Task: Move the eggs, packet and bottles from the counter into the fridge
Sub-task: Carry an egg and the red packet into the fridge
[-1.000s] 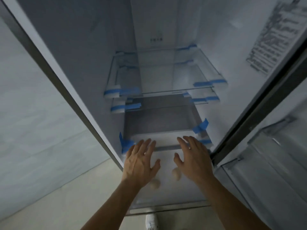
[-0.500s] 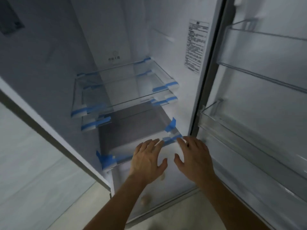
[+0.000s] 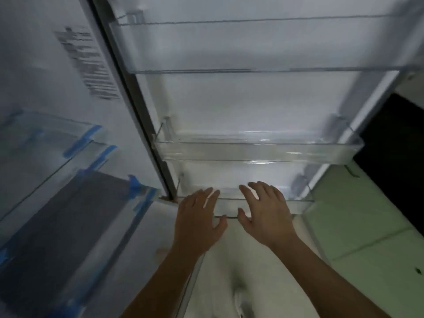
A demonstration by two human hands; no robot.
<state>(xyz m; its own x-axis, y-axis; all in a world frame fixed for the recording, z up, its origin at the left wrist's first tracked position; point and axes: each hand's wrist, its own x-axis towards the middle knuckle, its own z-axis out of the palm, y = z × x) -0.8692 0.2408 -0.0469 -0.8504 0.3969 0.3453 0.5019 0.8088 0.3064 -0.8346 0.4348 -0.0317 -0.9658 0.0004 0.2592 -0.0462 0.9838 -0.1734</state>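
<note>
1. The fridge (image 3: 46,65) stands open. The left hand (image 3: 197,221) and right hand (image 3: 266,214) are side by side, slightly apart, in front of the lowest bin (image 3: 298,203) of its door (image 3: 252,106).
2. Both hands are spread flat with straight fingers and hold nothing. Whether they touch the bin cannot be told.
3. The door shows three clear bins. Two glass shelves (image 3: 46,143) edged with blue tape (image 3: 82,140) sit in the compartment to the left.
4. A printed label (image 3: 87,65) is on the inner wall. Pale green floor (image 3: 355,226) lies to the right.
</note>
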